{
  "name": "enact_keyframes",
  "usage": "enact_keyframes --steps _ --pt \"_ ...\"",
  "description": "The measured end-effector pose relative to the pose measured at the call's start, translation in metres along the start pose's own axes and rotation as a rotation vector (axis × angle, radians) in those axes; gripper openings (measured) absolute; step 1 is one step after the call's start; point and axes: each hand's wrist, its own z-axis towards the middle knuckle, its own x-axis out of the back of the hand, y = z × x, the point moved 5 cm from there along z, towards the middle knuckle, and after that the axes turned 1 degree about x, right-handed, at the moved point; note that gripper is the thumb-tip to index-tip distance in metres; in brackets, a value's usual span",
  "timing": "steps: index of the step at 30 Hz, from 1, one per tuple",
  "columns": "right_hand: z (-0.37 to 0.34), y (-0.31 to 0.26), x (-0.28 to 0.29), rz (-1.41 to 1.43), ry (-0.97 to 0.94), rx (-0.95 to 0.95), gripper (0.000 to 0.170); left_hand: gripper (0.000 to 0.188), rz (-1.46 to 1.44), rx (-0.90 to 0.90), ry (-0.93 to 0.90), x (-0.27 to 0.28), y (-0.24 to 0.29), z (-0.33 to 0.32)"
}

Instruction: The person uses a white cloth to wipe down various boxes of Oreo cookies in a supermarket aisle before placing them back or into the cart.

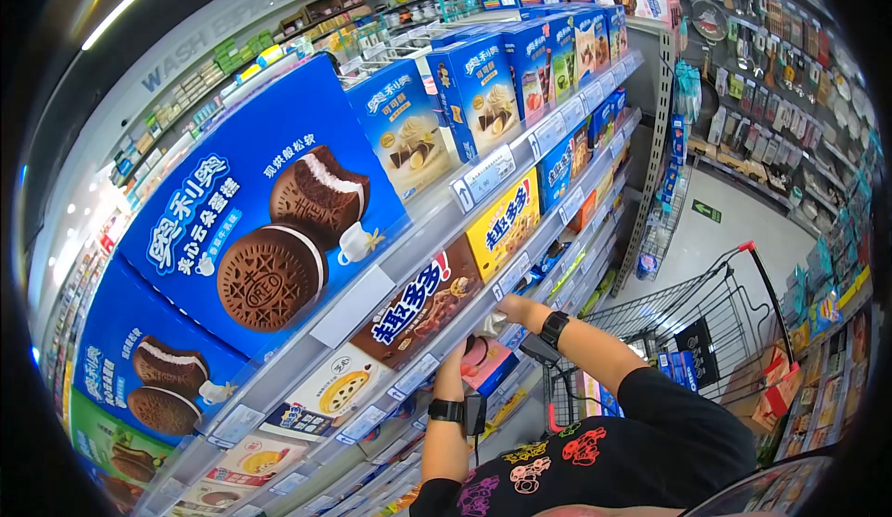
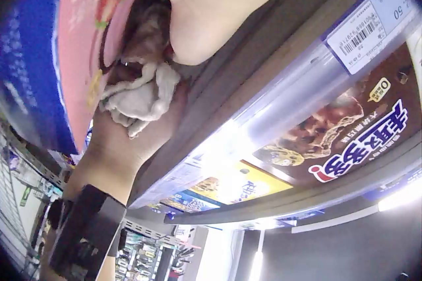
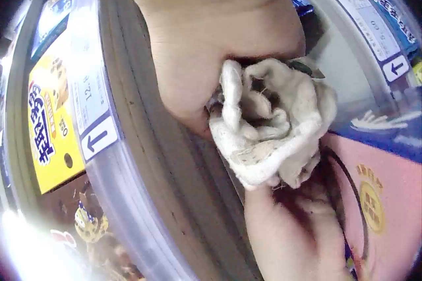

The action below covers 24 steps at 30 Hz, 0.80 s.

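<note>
White crumpled cloth (image 3: 277, 119) bulges at five o'clock from my right hand (image 3: 231, 37) on its wrist view, fingers clamped round it; my left hand (image 3: 297, 238) lies at six o'clock, its finger state I cannot tell

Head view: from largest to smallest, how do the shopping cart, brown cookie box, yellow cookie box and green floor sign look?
1. Shopping cart
2. Brown cookie box
3. Yellow cookie box
4. Green floor sign
</note>
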Motion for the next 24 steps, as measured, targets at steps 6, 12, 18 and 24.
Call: enact_keyframes --steps 6,12,18,24 --pt "0.001 0.007 -0.006 0.026 0.059 -0.041 0.021 0.051 -0.054 0.007 0.005 0.011 0.012 -0.01" --pt "-0.01 -0.015 -0.014 -0.089 0.182 0.092 0.028 0.045 -0.276 0.031 0.049 0.035 0.047 -0.016" --pt "-0.043 -0.035 -0.022 -0.154 0.249 0.055 0.041 0.037 -0.818 0.157 0.05 0.04 0.068 -0.034" --pt "-0.058 -0.029 -0.022 -0.126 0.244 0.048 0.046 0.05 -0.859 0.024 0.146 0.031 0.066 -0.043"
